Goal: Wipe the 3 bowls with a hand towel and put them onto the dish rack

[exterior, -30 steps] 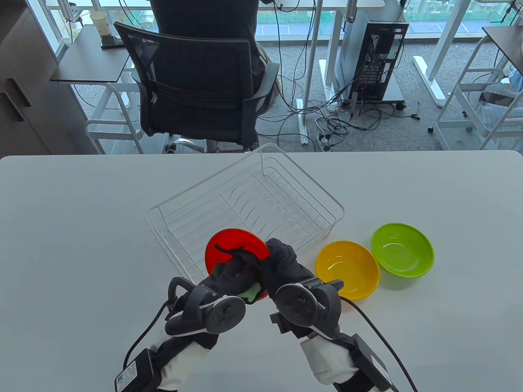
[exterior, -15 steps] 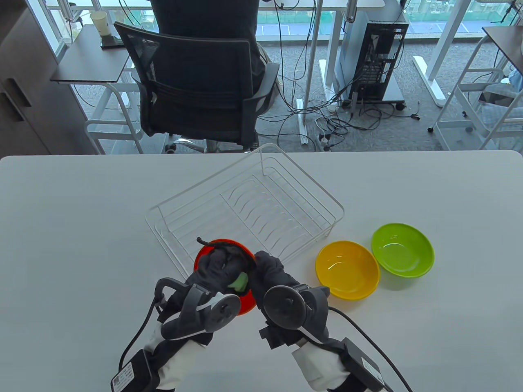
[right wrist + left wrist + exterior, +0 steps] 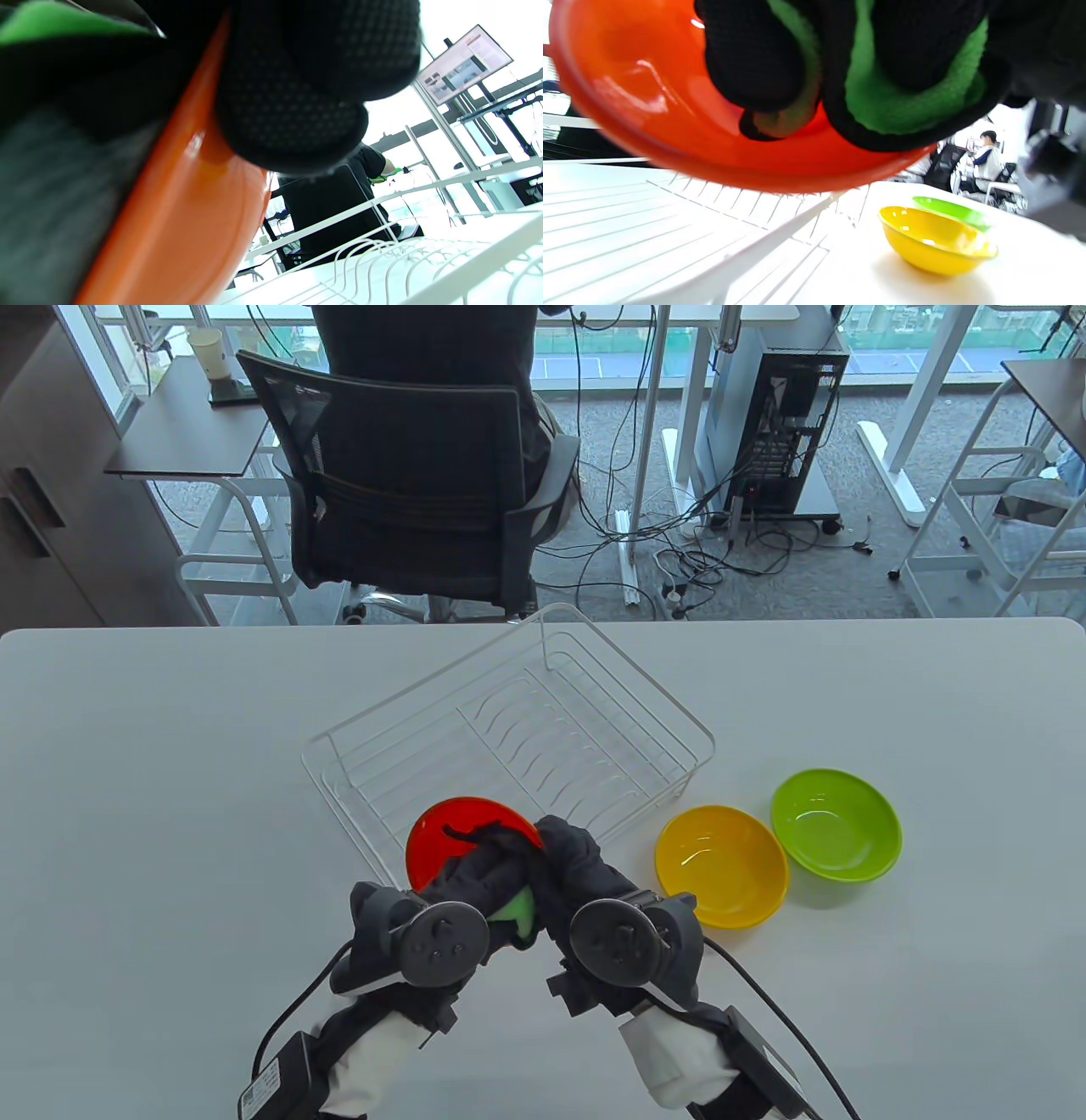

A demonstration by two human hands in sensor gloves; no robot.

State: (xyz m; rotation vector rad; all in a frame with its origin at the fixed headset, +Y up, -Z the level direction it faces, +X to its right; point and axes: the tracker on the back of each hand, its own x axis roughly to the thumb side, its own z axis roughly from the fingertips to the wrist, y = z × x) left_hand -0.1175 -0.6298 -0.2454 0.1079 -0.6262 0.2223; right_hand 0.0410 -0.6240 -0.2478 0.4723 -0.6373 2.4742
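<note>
Table view: glossy red bowl [image 3: 454, 836], tilted, green towel [image 3: 517, 908] inside.

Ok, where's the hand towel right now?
Table view, bottom centre: the green hand towel is bunched between both hands against the red bowl, just before the dish rack.

Red bowl [image 3: 454, 831] held tilted above near corner of white wire dish rack [image 3: 509, 729], green hand towel [image 3: 517, 909] pressed inside it. Yellow bowl [image 3: 721, 875] and green bowl [image 3: 836, 823] upright, side by side right of rack.
</note>
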